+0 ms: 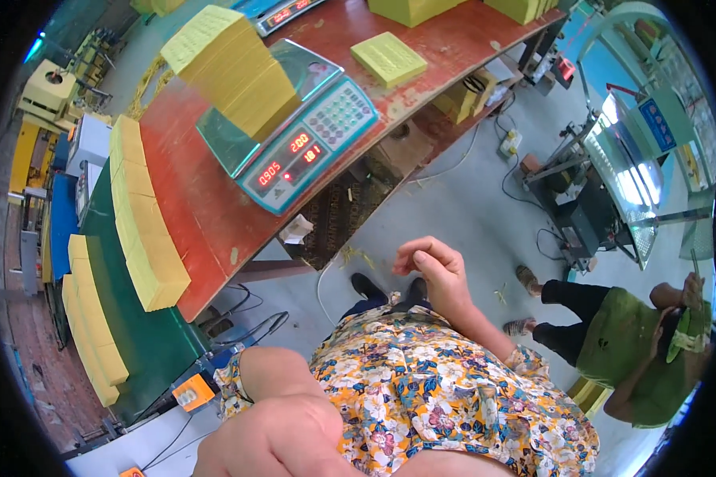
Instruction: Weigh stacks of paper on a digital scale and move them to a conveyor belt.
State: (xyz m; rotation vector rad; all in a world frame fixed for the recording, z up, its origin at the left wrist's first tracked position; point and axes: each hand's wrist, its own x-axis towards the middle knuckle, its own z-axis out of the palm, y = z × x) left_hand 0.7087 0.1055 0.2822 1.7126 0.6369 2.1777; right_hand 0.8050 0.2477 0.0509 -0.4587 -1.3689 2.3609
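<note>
Starting left: long rows of yellow paper stacks [147,230] lie up-left of both hands. Left hand [282,437] low by the belly, fingers curled, grip unclear. Tall yellow paper stack [239,71] sits on the digital scale [294,127], well above the hands; likely heavy, loose sheets, best clasped at both sides. Right hand [437,270] half-curled, empty.

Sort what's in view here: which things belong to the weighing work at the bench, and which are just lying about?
In the job:
- tall stack of yellow sheets on the digital scale
- small yellow pad beside the scale
- rows of yellow stacks along the bench edge
- right hand, empty, fingers loosely curled

Lying about:
- cables on the floor
- crumpled paper under the bench
- orange device
</note>
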